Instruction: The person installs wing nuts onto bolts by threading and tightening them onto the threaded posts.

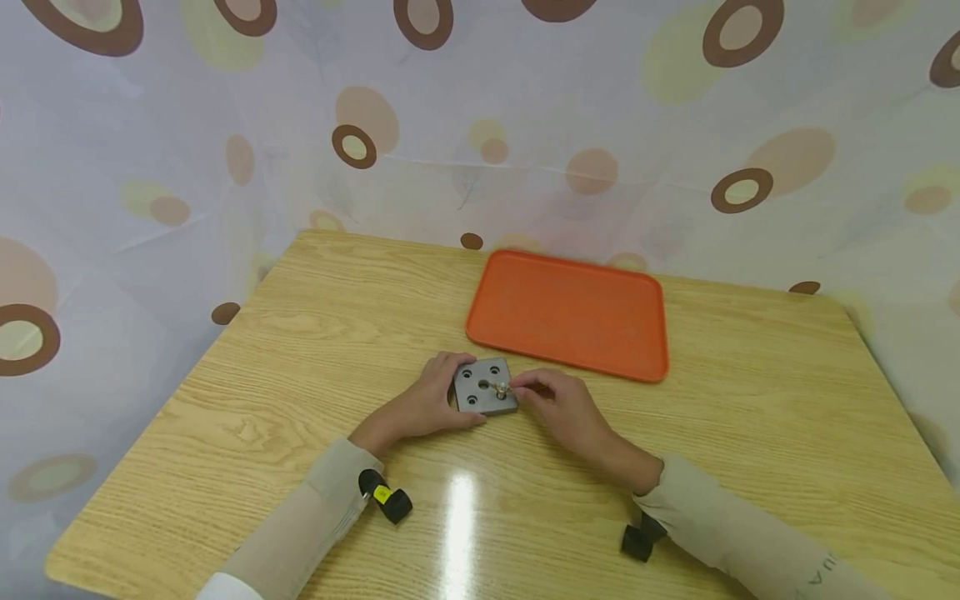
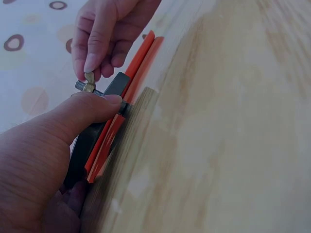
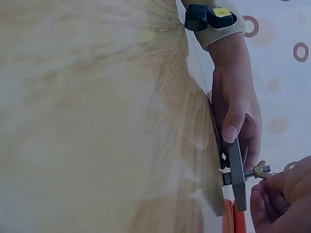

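A grey metal plate with a larger centre hole and recessed holes near its corners is low over the wooden table. My left hand grips its left side, thumb along the near edge and fingers at the far edge. A threaded bolt stands up through one corner hole, its head protruding below the plate. On the shaft, clear of the plate's face, sits a brass wing nut. My right hand pinches one wing of it between thumb and index finger; the other fingers are curled.
An orange tray lies on the table just beyond the plate, towards the back edge. A curtain patterned with circles hangs behind and at the sides. Black cameras are strapped at both wrists.
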{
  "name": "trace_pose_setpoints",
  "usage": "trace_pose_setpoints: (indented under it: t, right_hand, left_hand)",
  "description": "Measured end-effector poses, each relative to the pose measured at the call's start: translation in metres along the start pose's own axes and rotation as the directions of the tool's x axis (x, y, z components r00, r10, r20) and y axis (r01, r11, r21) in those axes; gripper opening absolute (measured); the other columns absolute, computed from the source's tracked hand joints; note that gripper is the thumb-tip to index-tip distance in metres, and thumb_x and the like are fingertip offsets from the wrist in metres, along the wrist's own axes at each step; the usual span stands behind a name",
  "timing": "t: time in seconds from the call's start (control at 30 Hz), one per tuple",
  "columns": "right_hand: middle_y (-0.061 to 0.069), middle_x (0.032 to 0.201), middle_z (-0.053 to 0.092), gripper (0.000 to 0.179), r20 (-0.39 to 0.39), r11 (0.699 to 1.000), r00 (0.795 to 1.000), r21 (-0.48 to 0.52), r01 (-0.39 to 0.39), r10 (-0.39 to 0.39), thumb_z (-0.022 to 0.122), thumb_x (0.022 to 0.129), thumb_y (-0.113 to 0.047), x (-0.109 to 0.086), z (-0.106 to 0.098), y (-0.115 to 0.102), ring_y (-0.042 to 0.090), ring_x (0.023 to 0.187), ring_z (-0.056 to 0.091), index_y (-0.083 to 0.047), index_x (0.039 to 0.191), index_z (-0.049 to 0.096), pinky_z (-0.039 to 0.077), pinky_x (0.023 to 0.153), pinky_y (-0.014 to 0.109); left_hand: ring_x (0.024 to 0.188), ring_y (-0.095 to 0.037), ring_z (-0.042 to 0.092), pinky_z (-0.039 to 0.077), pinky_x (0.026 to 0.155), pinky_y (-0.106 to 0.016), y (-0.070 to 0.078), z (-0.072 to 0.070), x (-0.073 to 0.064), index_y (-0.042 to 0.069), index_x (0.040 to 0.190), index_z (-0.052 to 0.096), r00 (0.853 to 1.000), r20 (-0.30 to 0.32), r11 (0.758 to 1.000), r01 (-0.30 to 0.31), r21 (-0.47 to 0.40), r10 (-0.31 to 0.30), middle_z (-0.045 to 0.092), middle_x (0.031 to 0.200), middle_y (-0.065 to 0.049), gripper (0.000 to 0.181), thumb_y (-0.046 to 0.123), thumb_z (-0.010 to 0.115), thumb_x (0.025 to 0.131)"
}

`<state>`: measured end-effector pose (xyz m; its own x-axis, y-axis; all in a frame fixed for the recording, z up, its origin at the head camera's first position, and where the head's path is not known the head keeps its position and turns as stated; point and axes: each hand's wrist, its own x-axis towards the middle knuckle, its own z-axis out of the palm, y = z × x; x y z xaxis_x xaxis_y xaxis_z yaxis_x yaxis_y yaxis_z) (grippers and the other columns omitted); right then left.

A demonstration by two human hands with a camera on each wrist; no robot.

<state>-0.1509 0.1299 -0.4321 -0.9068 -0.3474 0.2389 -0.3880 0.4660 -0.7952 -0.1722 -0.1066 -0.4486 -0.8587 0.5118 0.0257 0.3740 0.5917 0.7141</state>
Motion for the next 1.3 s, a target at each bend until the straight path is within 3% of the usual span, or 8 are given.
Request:
trace_pose_setpoints:
  t: [0.33,0.57,0.7,0.97,1.3]
  right_hand:
    - [0.001,0.096,0.067,0.012,0.011,0.997,1.0,0.071,-0.017,0.016,0.067,0.085,-0.011,0.0,0.003,-0.004,0.014,0.089,0.062,-0.007,0.096,0.07,0.049,0.076,0.028]
    - [0.012,0.096,0.066,0.015,0.037,0.993,0.997,0.093,-0.068,0.065,0.065,0.086,-0.005,-0.004,-0.003,-0.039,0.023,0.088,0.062,0.003,0.098,0.066,0.049,0.075,0.032]
    - [0.014,0.095,0.065,0.019,0.038,0.993,0.996,0.087,-0.078,0.075,0.065,0.086,-0.005,-0.004,-0.004,-0.044,0.025,0.087,0.061,0.005,0.102,0.064,0.049,0.077,0.035]
    - [0.004,0.102,0.064,0.032,0.021,0.995,0.998,0.08,-0.065,0.064,0.07,0.084,-0.017,0.002,0.009,-0.005,0.015,0.094,0.06,-0.004,0.112,0.063,0.048,0.08,0.025]
    - [0.004,0.107,0.062,0.036,0.029,0.996,0.999,0.079,-0.042,0.04,0.07,0.084,-0.015,0.004,0.011,-0.008,0.017,0.096,0.059,-0.002,0.116,0.061,0.048,0.08,0.026]
  left_hand:
    - [0.103,-0.017,0.037,0.035,0.086,-0.034,-0.001,0.0,0.0,0.013,0.14,0.032,1.0,-0.005,1.0,-0.002,0.01,0.002,0.038,0.126,-0.004,0.086,0.045,0.076,0.073]
    - [0.102,-0.017,0.037,0.035,0.086,-0.034,-0.002,0.001,0.001,0.014,0.139,0.032,1.0,-0.01,1.0,0.0,0.018,0.0,0.038,0.126,-0.004,0.086,0.046,0.075,0.073]
    - [0.103,-0.017,0.037,0.035,0.087,-0.035,-0.002,0.001,0.001,0.014,0.14,0.032,1.0,-0.01,1.0,0.005,0.011,-0.004,0.037,0.127,-0.004,0.086,0.045,0.076,0.072]
    - [0.104,-0.017,0.037,0.035,0.087,-0.035,-0.001,0.0,0.0,0.014,0.14,0.032,1.0,-0.004,1.0,0.009,0.005,-0.009,0.037,0.128,-0.004,0.086,0.045,0.076,0.073]
    - [0.104,-0.018,0.037,0.035,0.087,-0.035,0.0,-0.001,0.0,0.012,0.14,0.032,1.0,-0.001,1.0,0.008,0.007,-0.008,0.036,0.129,-0.006,0.086,0.045,0.075,0.073]
